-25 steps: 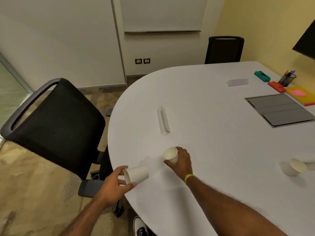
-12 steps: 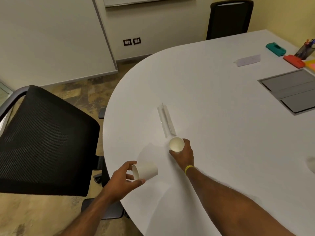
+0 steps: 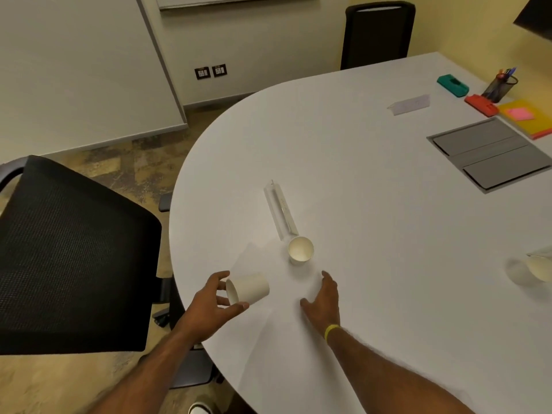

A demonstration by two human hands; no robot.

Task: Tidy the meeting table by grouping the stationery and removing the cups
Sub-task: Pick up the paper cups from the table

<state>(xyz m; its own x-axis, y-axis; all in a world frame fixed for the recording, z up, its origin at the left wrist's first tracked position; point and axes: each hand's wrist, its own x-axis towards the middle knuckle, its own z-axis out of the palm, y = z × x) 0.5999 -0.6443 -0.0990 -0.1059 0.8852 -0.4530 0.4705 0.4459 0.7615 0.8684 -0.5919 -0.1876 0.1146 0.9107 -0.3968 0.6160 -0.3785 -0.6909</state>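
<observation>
My left hand [image 3: 213, 301] grips a white paper cup [image 3: 248, 289] turned on its side, just above the near edge of the white table [image 3: 373, 219]. A second paper cup [image 3: 300, 250] stands upright on the table, touching the end of a clear name holder [image 3: 280, 209]. My right hand [image 3: 324, 300] lies flat on the table a little nearer than that cup, fingers apart, holding nothing. A third cup [image 3: 534, 268] lies tipped at the right edge of the view. Far right sit a teal stapler [image 3: 452, 84], a red stapler [image 3: 481, 104], a pen holder [image 3: 500, 86] and a yellow notebook [image 3: 528, 119].
A black mesh chair [image 3: 68, 255] stands close at the table's left edge. Another black chair [image 3: 378, 32] is at the far end. A grey cable hatch [image 3: 490, 153] is set into the tabletop, and a folded white name card [image 3: 409, 104] lies beyond it.
My right hand has let go of the upright cup and drawn back toward me; the cup now stands alone by the name holder. My left hand still holds its cup.
</observation>
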